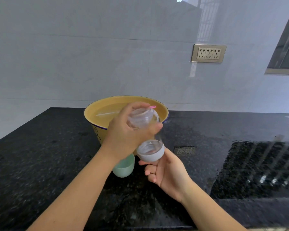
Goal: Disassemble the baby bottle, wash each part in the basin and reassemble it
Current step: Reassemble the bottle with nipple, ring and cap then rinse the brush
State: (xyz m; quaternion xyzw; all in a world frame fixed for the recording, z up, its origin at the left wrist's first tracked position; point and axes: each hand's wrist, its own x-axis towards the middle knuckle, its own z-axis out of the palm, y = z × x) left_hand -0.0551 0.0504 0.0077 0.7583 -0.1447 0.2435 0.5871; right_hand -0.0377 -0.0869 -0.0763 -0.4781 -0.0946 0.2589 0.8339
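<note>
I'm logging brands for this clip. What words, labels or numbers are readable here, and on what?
None can be read.
Dark marks on the basin side: partly hidden, not legible as text.
On the bottle: no print visible.
On the wall socket: no lettering legible.

basin (97, 105): on the counter (40, 155), by the wall (73, 64)
straw (105, 113): in the basin
cup (124, 168): just before the basin
bottle (150, 153): above the cup
socket (208, 53): on the wall, right of the basin
</note>
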